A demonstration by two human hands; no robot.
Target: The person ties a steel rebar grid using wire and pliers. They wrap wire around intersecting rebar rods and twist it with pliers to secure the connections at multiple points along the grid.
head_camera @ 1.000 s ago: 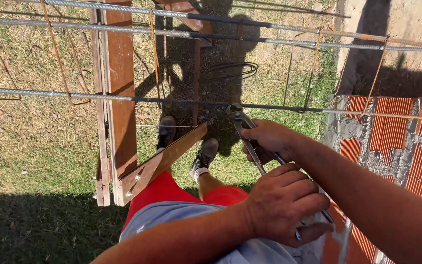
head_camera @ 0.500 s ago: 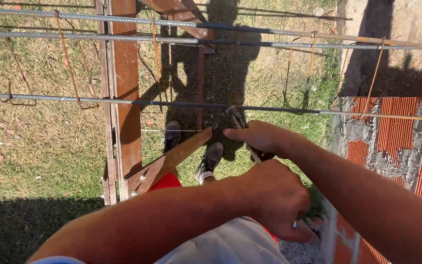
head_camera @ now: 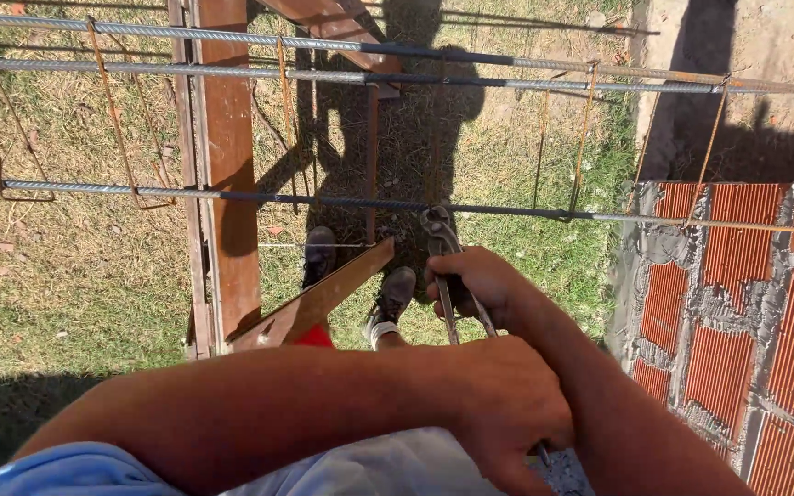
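Note:
My right hand (head_camera: pixel 475 285) grips the handles of steel pincers (head_camera: pixel 436 225). Their jaws sit just under the nearest horizontal rebar (head_camera: pixel 232 195), where thin wire stirrups (head_camera: pixel 581 138) hang from the upper bars. My left hand (head_camera: pixel 507 413) crosses in front of my waist with its fingers curled down. It lies over my right forearm and the lower ends of the pincer handles. What is under its fingers is hidden.
A rusty brown post (head_camera: pixel 227 184) and a slanted wooden plank (head_camera: pixel 323 294) stand left of my shoes (head_camera: pixel 392 298) on the grass. A red brick wall (head_camera: pixel 765 303) with grey mortar rises at the right. Two more long rebars (head_camera: pixel 507 57) run across the top.
My left arm has swung further across my body and now fills the lower view. My right hand stays on the pincers at the rebar.

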